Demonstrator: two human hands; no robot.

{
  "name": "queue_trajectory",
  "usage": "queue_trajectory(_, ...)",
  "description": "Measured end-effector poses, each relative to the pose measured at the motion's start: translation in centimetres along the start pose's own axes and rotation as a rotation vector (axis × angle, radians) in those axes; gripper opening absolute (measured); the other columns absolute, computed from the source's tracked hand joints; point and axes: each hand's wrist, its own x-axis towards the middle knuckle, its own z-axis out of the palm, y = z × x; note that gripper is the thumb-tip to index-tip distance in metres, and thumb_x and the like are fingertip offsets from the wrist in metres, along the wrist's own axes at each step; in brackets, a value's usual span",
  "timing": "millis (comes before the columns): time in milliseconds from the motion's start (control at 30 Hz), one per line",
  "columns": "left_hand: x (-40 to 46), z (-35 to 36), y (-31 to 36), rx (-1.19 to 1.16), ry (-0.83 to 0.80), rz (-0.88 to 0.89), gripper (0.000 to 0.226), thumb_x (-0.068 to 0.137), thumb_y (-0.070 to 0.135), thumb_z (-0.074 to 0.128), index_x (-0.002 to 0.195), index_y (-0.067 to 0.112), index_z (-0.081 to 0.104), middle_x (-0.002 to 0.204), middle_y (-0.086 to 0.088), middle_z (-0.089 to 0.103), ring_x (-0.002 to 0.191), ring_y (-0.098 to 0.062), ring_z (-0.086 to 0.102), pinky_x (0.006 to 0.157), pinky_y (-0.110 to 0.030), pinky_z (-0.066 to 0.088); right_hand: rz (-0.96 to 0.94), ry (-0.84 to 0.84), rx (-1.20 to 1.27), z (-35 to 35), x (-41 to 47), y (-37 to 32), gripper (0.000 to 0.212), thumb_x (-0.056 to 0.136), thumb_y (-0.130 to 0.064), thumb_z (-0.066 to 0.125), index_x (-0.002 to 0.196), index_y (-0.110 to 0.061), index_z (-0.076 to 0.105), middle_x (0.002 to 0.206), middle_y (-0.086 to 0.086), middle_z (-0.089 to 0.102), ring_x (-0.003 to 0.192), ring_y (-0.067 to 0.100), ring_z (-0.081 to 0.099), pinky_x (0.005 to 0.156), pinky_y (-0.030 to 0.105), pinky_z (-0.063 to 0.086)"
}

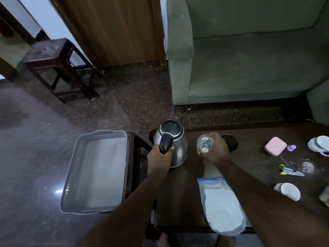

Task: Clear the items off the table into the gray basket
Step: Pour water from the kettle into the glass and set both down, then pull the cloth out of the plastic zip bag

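Observation:
A steel electric kettle (176, 139) with a black lid stands at the left end of the dark wooden table (252, 157). My left hand (160, 155) is closed around its black handle. Just to the right, my right hand (216, 150) grips a clear plastic bottle (204, 142) with a white cap. The gray basket (97, 172) sits empty on a dark stool to the left of the table. A zip bag of white powder (222, 205) lies on the table's near edge.
On the right part of the table lie a pink case (275, 146), a small purple piece (291, 147), pens (290, 172), a clear glass (308, 165) and white cups (289, 190). A green sofa (249, 50) stands behind, a dark stool (58, 68) at the far left.

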Motion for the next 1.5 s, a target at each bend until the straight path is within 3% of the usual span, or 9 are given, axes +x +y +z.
queue_trajectory(67, 0.3, 1.6, -0.9, -0.042, 0.043, -0.008, 0.036, 0.078, 0.043, 0.074, 0.065, 0.021, 0.047, 0.063, 0.007, 0.056, 0.056, -0.006, 0.056, 0.048, -0.011, 0.046, -0.017, -0.011, 0.003, 1.3, 0.6, 1.2, 0.089, 0.046, -0.016, 0.093, 0.125, -0.013, 0.052, 0.113, 0.007, 0.063, 0.101, 0.025, 0.062, 0.08, 0.023, 0.04)
queue_trajectory(200, 0.8, 4.1, -2.5, -0.088, 0.113, -0.016, 0.032, 0.079, 0.043, 0.073, 0.07, 0.02, 0.052, 0.064, 0.007, 0.058, 0.056, 0.002, 0.053, 0.045, -0.009, 0.037, -0.044, -0.027, 0.039, 3.4, 1.7, 3.0, 0.08, 0.047, -0.012, 0.092, 0.117, -0.016, 0.054, 0.099, -0.002, 0.062, 0.094, 0.021, 0.064, 0.078, 0.022, 0.042)
queue_trajectory(433, 0.7, 6.7, -4.3, -0.152, 0.175, -0.026, 0.029, 0.078, 0.042, 0.073, 0.069, 0.027, 0.05, 0.066, 0.009, 0.059, 0.068, 0.019, 0.055, 0.053, 0.0, 0.038, -0.043, -0.034, 0.046, 5.8, 2.8, 4.8, 0.068, 0.054, -0.009, 0.087, 0.114, -0.015, 0.055, 0.111, 0.006, 0.064, 0.103, 0.025, 0.062, 0.085, 0.027, 0.045)
queue_trajectory(600, 0.1, 7.7, -4.9, -0.171, 0.183, -0.061, 0.028, 0.077, 0.045, 0.073, 0.071, 0.027, 0.053, 0.069, 0.009, 0.062, 0.067, 0.01, 0.058, 0.051, -0.006, 0.036, -0.026, -0.032, 0.077, 6.4, 2.8, 5.3, 0.072, 0.056, -0.006, 0.086, 0.12, -0.011, 0.054, 0.118, 0.01, 0.063, 0.109, 0.026, 0.061, 0.096, 0.04, 0.05)
queue_trajectory(1067, -1.1, 8.8, -5.7, -0.244, 0.2, -0.124, 0.03, 0.077, 0.047, 0.075, 0.073, 0.024, 0.056, 0.067, 0.007, 0.063, 0.067, 0.008, 0.059, 0.05, -0.008, 0.038, -0.012, -0.027, 0.119, 6.8, 3.7, 6.2, 0.071, 0.054, -0.003, 0.088, 0.116, -0.014, 0.055, 0.115, 0.009, 0.063, 0.104, 0.023, 0.063, 0.085, 0.024, 0.046)
queue_trajectory(1167, -1.0, 8.7, -5.7, -0.256, 0.192, -0.149, 0.031, 0.075, 0.049, 0.074, 0.074, 0.024, 0.057, 0.069, 0.006, 0.065, 0.066, 0.006, 0.06, 0.053, -0.014, 0.04, 0.003, -0.032, 0.113, 7.0, 3.7, 6.5, 0.076, 0.054, -0.006, 0.088, 0.121, -0.015, 0.053, 0.12, 0.009, 0.062, 0.108, 0.024, 0.062, 0.095, 0.037, 0.05)
queue_trajectory(1267, -1.0, 8.7, -5.8, -0.254, 0.169, -0.16, 0.031, 0.074, 0.05, 0.074, 0.076, 0.024, 0.057, 0.07, 0.006, 0.066, 0.066, 0.006, 0.061, 0.054, -0.017, 0.041, 0.024, -0.033, 0.092, 7.1, 3.7, 6.6, 0.085, 0.054, -0.007, 0.089, 0.13, -0.015, 0.05, 0.128, 0.01, 0.057, 0.117, 0.026, 0.058, 0.1, 0.038, 0.047)
queue_trajectory(1400, -1.0, 8.5, -6.0, -0.25, 0.14, -0.183, 0.031, 0.068, 0.054, 0.073, 0.078, 0.03, 0.057, 0.071, 0.008, 0.066, 0.065, 0.007, 0.061, 0.054, -0.02, 0.044, 0.106, -0.106, 0.055, 6.7, 3.1, 6.8, 0.125, 0.047, -0.013, 0.096, 0.151, -0.014, 0.026, 0.151, 0.009, 0.039, 0.137, 0.024, 0.041, 0.113, 0.041, 0.037)
queue_trajectory(1500, -1.5, 8.4, -6.5, -0.207, 0.109, -0.197, 0.032, 0.065, 0.053, 0.075, 0.079, 0.033, 0.054, 0.074, 0.011, 0.065, 0.065, 0.005, 0.062, 0.055, -0.019, 0.041, 0.15, -0.108, 0.024, 5.5, 1.5, 7.7, 0.127, 0.05, -0.012, 0.094, 0.153, -0.013, 0.02, 0.154, 0.01, 0.037, 0.141, 0.025, 0.037, 0.114, 0.038, 0.034)
